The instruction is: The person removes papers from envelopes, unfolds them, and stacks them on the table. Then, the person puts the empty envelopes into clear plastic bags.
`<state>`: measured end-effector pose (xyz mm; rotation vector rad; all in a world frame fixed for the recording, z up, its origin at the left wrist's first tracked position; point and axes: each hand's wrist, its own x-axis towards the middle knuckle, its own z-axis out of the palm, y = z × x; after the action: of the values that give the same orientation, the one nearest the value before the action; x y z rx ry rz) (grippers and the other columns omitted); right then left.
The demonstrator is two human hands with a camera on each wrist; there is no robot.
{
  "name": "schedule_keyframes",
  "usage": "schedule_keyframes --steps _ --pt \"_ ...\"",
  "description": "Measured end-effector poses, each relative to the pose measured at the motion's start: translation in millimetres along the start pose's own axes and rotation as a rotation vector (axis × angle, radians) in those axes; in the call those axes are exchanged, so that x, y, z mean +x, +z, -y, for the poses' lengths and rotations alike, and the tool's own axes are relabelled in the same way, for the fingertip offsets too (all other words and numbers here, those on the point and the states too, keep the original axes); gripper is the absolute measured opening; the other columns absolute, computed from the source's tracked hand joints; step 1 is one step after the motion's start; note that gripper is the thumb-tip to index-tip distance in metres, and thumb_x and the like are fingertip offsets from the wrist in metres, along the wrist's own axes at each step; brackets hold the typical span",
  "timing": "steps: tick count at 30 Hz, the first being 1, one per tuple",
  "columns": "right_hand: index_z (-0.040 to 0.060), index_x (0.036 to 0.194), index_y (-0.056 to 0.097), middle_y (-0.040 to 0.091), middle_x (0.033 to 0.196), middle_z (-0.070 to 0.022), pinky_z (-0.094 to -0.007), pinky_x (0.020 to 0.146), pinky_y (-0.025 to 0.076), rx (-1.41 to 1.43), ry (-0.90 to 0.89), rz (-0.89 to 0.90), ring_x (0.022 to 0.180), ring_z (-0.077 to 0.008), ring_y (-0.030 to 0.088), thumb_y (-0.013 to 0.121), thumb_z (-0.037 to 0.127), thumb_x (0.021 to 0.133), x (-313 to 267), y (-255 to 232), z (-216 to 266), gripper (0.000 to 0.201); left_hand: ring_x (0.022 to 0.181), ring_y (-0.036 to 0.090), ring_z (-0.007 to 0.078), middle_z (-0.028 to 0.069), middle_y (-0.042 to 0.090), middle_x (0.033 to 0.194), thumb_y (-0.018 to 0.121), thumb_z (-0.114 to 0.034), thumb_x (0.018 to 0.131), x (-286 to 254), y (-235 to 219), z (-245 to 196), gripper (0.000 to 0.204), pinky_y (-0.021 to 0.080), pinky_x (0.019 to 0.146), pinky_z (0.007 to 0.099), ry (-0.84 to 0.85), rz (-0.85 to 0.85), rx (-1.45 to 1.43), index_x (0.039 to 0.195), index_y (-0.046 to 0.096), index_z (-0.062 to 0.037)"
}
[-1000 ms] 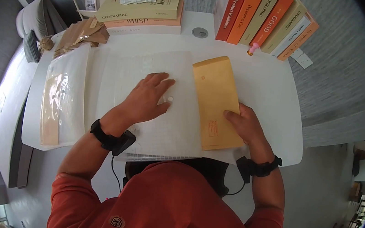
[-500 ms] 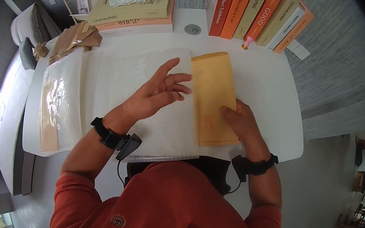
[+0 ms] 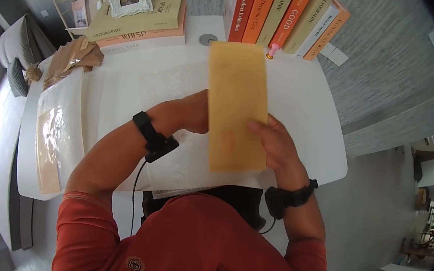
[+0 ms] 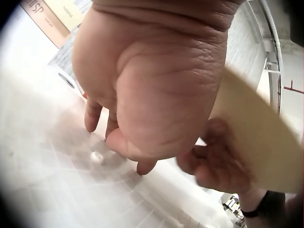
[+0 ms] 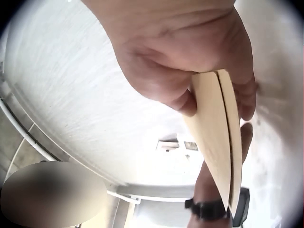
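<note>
- Glossy clear plastic (image 3: 59, 131), curved along one edge, lies at left.
- Left hand (image 3: 194, 113), fingers loosely bent and gripping nothing, hovers over translucent sheeting (image 3: 182, 166).
- A slim, rectangular tan paper envelope (image 3: 237, 91) is raised above the sheeting.
- Right hand (image 3: 277, 144) pinches its right edge between thumb and fingers.

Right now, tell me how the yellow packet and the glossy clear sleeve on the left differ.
The yellow packet is opaque; the clear sleeve is transparent. The packet is held in the right hand; the sleeve lies on the table. Both are longer than wide.
</note>
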<state>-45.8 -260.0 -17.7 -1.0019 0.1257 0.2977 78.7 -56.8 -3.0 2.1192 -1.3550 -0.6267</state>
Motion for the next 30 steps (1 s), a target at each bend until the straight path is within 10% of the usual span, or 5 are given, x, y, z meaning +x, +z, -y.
schedule_keyframes --steps 4,12,19,26,30 --pt "-0.0031 0.134 0.054 0.064 0.127 -0.0129 -0.0372 0.093 0.056 0.115 -0.134 -0.27 0.115 -0.0234 0.065 0.059 0.01 0.1 7.6 -36.8 4.3 0.037 0.139 0.044 0.0277 0.0103 0.05 0.144 0.055 0.013 0.071 -15.2 11.5 32.6 0.065 0.035 0.114 0.0433 0.214 -0.072 0.419 0.132 0.055 -0.0098" --pt "-0.005 0.13 0.057 0.065 0.123 -0.0116 -0.0327 0.092 0.055 -0.113 -0.253 -0.49 0.11 -0.0196 0.066 0.057 0.012 0.102 19.0 -40.2 -16.4 0.033 0.106 0.057 0.0255 0.0069 0.06 0.101 0.061 0.005 0.07 -29.5 2.3 23.4 0.031 0.041 0.1 0.0382 0.227 -0.22 0.567 0.099 0.062 -0.0071" --pt "-0.0051 0.127 0.059 0.066 0.12 -0.0107 -0.0317 0.09 0.055 -0.206 0.068 -0.192 0.104 -0.0187 0.067 0.059 0.011 0.1 7.2 -34.5 7.9 0.032 0.102 0.058 0.0261 0.0057 0.061 0.095 0.068 0.001 0.07 -24.1 -17.2 1.2 0.016 0.046 0.093 0.0386 0.305 -0.387 0.623 0.083 0.067 -0.0078" --pt "-0.0038 0.132 0.056 0.065 0.12 -0.0105 -0.0331 0.09 0.056 -0.384 0.298 -0.036 0.103 -0.0181 0.067 0.061 0.011 0.098 19.8 -15.1 14.0 0.038 0.113 0.058 0.03 0.0101 0.061 0.112 0.075 -0.007 0.074 9.2 2.7 -48.9 0.028 0.049 0.099 0.0389 0.404 -0.46 0.386 0.102 0.069 -0.0057" --pt "-0.0022 0.137 0.053 0.064 0.125 -0.0116 -0.0349 0.091 0.056 -0.195 0.259 0.096 0.105 -0.018 0.066 0.062 0.012 0.099 28.6 -24.8 -1.5 0.041 0.115 0.059 0.0292 0.0141 0.059 0.126 0.078 -0.022 0.083 -43.7 -27.8 -25.4 0.061 0.051 0.096 0.0388 0.021 -0.818 0.427 0.135 0.054 -0.0029"
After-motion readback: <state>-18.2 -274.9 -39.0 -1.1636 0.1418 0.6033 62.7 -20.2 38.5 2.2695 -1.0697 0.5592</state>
